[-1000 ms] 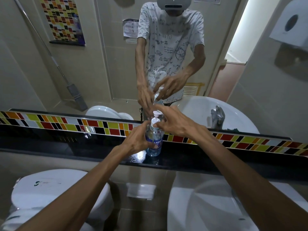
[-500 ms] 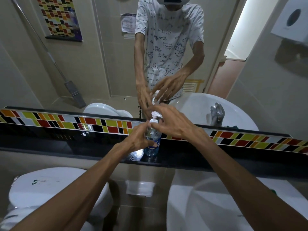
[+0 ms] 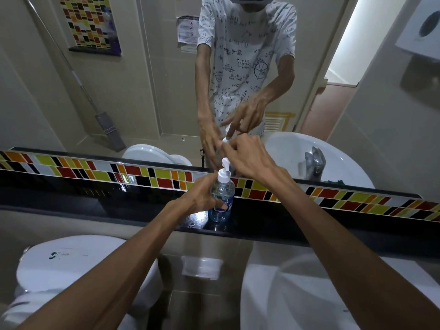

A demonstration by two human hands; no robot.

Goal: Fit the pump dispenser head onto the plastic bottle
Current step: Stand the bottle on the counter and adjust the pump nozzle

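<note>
A clear plastic bottle (image 3: pixel 222 202) with a blue label stands upright on the black ledge (image 3: pixel 273 225) below the mirror. My left hand (image 3: pixel 204 198) is wrapped around the bottle's left side and holds it. The white pump dispenser head (image 3: pixel 224 173) sits upright in the bottle's neck, with its collar showing. My right hand (image 3: pixel 247 158) is above and to the right of the bottle, with its fingertips on the pump's nozzle top. The mirror repeats both hands and the pump.
A strip of coloured tiles (image 3: pixel 166 178) runs behind the ledge under the mirror (image 3: pixel 142 91). A white toilet cistern (image 3: pixel 71 265) is at the lower left and a white basin (image 3: pixel 297 294) at the lower right. A wall soap dish (image 3: pixel 202 267) sits between them.
My right hand has lifted from the pump's collar to its nozzle top, so the collar now shows. The bottle stays on the ledge in my left hand.
</note>
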